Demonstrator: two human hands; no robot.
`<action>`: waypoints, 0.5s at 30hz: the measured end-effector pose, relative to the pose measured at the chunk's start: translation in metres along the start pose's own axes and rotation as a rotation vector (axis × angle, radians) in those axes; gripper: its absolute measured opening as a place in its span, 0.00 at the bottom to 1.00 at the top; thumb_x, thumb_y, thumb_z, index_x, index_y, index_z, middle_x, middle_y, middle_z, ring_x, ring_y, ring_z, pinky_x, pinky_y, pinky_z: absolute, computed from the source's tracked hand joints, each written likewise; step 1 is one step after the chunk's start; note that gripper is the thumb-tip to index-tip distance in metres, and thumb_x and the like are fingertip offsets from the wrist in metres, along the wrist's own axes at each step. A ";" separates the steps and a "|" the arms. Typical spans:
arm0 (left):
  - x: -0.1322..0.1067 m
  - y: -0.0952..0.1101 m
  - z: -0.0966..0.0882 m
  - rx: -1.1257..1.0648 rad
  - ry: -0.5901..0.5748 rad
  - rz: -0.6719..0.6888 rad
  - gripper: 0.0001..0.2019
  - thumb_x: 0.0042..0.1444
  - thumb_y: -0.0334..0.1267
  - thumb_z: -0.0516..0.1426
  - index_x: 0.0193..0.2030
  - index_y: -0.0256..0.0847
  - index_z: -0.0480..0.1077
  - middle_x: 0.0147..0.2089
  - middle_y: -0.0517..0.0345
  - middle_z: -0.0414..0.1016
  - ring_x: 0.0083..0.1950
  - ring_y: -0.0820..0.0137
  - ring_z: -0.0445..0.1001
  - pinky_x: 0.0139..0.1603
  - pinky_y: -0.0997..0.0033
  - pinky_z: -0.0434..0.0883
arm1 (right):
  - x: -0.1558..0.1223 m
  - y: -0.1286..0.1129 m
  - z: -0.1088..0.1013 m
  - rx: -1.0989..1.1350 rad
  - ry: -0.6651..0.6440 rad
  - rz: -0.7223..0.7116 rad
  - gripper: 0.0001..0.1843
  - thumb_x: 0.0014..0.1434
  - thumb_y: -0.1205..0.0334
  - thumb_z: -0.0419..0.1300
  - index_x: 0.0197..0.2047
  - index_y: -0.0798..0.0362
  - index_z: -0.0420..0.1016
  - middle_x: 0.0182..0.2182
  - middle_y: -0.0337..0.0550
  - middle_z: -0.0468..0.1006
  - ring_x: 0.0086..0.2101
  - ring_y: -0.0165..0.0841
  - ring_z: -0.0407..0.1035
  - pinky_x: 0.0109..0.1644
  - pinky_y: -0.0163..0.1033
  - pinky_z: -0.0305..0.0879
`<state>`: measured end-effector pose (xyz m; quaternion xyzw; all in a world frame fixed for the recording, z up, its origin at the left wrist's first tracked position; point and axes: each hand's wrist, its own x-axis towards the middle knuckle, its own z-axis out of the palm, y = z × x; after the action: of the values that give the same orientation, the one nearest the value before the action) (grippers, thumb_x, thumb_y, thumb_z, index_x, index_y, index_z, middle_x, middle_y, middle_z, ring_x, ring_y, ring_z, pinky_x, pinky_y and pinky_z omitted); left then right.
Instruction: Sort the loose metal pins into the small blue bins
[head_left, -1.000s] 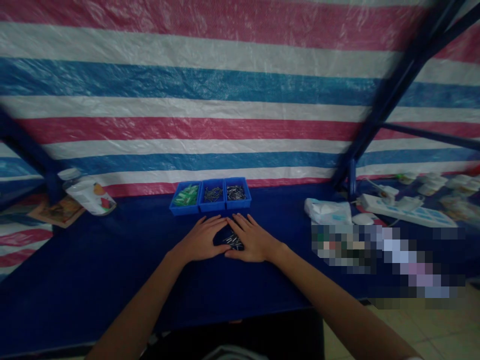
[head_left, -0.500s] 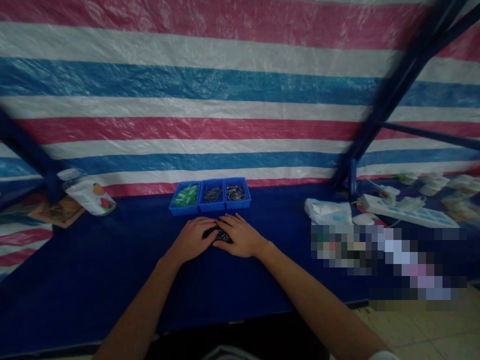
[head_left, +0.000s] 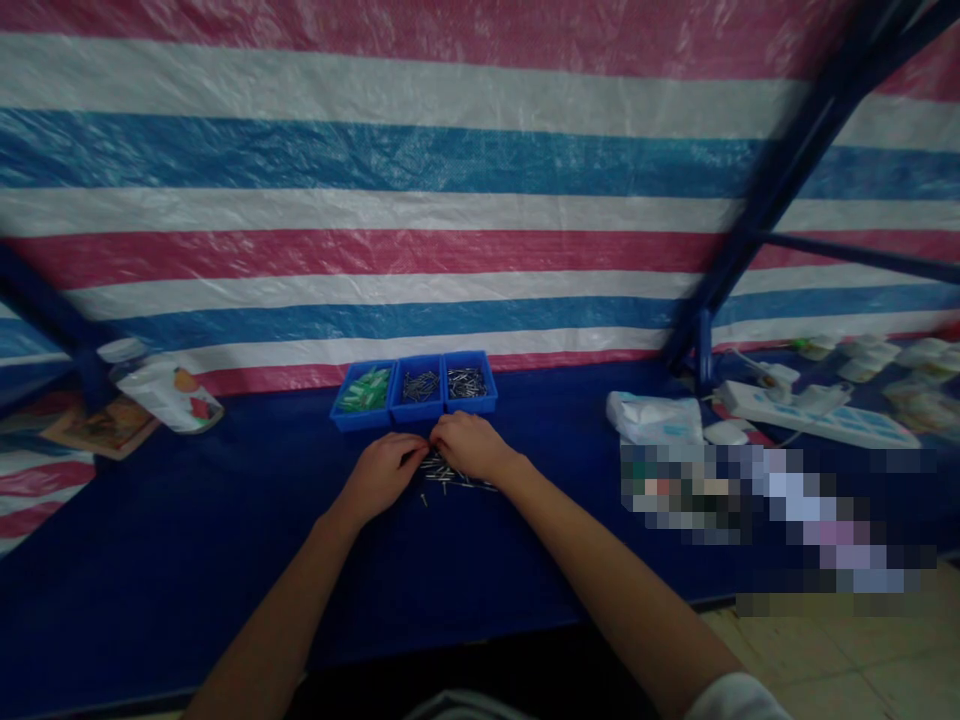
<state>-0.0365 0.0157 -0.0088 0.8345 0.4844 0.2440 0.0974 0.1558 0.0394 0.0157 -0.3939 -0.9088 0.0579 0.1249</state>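
Loose screws [head_left: 454,477] lay piled on a blue desk [head_left: 225,560], just in front of three blue bins [head_left: 418,411], where a careless sweep could have scattered strays like the lone screw [head_left: 424,500] nearer the person. The left hand [head_left: 385,473] and right hand [head_left: 471,446] arched over the pile, fingers curled narrow; whether either gripped anything could not be told.

Workshop: tarpaulin wall [head_left: 450,160], screw trays [head_left: 418,411]
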 end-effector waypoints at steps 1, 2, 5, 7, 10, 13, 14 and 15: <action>0.000 0.000 0.000 -0.007 0.003 -0.007 0.12 0.65 0.37 0.53 0.43 0.43 0.79 0.48 0.55 0.83 0.49 0.61 0.79 0.53 0.60 0.72 | 0.002 -0.001 0.000 -0.015 -0.003 0.004 0.15 0.64 0.68 0.52 0.45 0.51 0.79 0.44 0.47 0.80 0.44 0.37 0.71 0.45 0.40 0.64; -0.001 -0.001 0.000 -0.012 0.011 -0.014 0.11 0.64 0.36 0.54 0.42 0.43 0.79 0.47 0.55 0.83 0.49 0.61 0.79 0.53 0.60 0.72 | 0.004 -0.001 0.001 -0.025 0.002 0.006 0.15 0.64 0.69 0.52 0.45 0.51 0.79 0.43 0.47 0.79 0.43 0.38 0.71 0.45 0.40 0.64; -0.002 -0.002 0.001 -0.027 0.038 -0.030 0.11 0.64 0.36 0.54 0.43 0.44 0.79 0.47 0.55 0.83 0.49 0.61 0.79 0.53 0.60 0.72 | 0.003 -0.002 0.008 -0.036 0.045 0.000 0.15 0.63 0.71 0.52 0.46 0.51 0.77 0.45 0.47 0.78 0.45 0.38 0.69 0.47 0.42 0.64; -0.003 -0.004 0.003 -0.047 0.048 -0.034 0.11 0.63 0.36 0.54 0.43 0.44 0.79 0.47 0.55 0.83 0.49 0.61 0.79 0.53 0.60 0.72 | 0.000 -0.002 0.012 -0.037 0.072 -0.007 0.15 0.62 0.72 0.52 0.48 0.51 0.76 0.46 0.47 0.77 0.47 0.39 0.67 0.48 0.43 0.63; -0.004 -0.004 0.004 -0.072 0.049 -0.042 0.10 0.63 0.35 0.55 0.43 0.43 0.79 0.46 0.55 0.82 0.47 0.61 0.79 0.52 0.59 0.72 | -0.003 0.000 0.014 -0.007 0.104 -0.020 0.16 0.63 0.72 0.53 0.50 0.51 0.76 0.46 0.48 0.76 0.47 0.38 0.66 0.49 0.43 0.63; -0.005 -0.002 0.004 -0.102 0.071 -0.056 0.10 0.63 0.36 0.55 0.44 0.42 0.78 0.44 0.54 0.82 0.46 0.61 0.79 0.51 0.58 0.72 | -0.005 -0.001 0.012 0.114 0.206 -0.038 0.18 0.63 0.73 0.52 0.51 0.53 0.76 0.45 0.48 0.76 0.46 0.36 0.67 0.50 0.42 0.64; -0.005 -0.001 0.003 -0.124 0.087 -0.059 0.10 0.63 0.37 0.56 0.45 0.42 0.77 0.44 0.54 0.82 0.45 0.61 0.78 0.50 0.59 0.73 | -0.005 -0.001 0.011 0.193 0.270 -0.045 0.17 0.63 0.74 0.52 0.51 0.53 0.76 0.45 0.48 0.76 0.46 0.35 0.68 0.51 0.41 0.64; -0.006 0.000 0.003 -0.149 0.106 -0.060 0.11 0.63 0.39 0.56 0.48 0.42 0.76 0.45 0.53 0.81 0.44 0.62 0.78 0.49 0.60 0.74 | -0.005 -0.003 0.010 0.288 0.346 -0.050 0.17 0.64 0.74 0.51 0.49 0.54 0.77 0.44 0.48 0.77 0.45 0.34 0.69 0.51 0.41 0.65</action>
<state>-0.0376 0.0112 -0.0132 0.7959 0.4942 0.3201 0.1407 0.1547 0.0337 0.0058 -0.3534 -0.8656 0.1157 0.3353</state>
